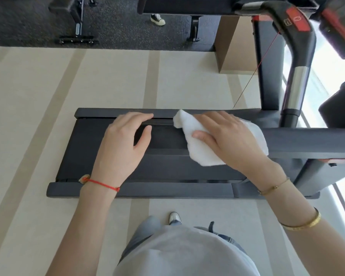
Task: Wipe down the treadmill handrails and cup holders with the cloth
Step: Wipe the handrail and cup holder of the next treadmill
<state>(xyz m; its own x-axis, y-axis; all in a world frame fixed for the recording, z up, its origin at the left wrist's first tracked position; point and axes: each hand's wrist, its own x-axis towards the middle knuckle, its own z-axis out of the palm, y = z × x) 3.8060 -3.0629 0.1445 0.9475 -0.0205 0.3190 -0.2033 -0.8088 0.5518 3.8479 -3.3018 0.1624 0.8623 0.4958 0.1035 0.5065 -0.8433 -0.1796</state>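
Striped carpet (48, 96) lay below the treadmill (167, 172). Right hand (227, 140) gripped the cloth (189, 124) beside the handrail (311, 143) at 3 o'clock, apparently ready to wipe; left hand (124, 142) hovered relaxed, empty.

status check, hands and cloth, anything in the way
Right hand grips the white cloth beside the near handrail. Left hand open, holding nothing, fingers relaxed above the treadmill deck. Nothing between cloth and handrail.
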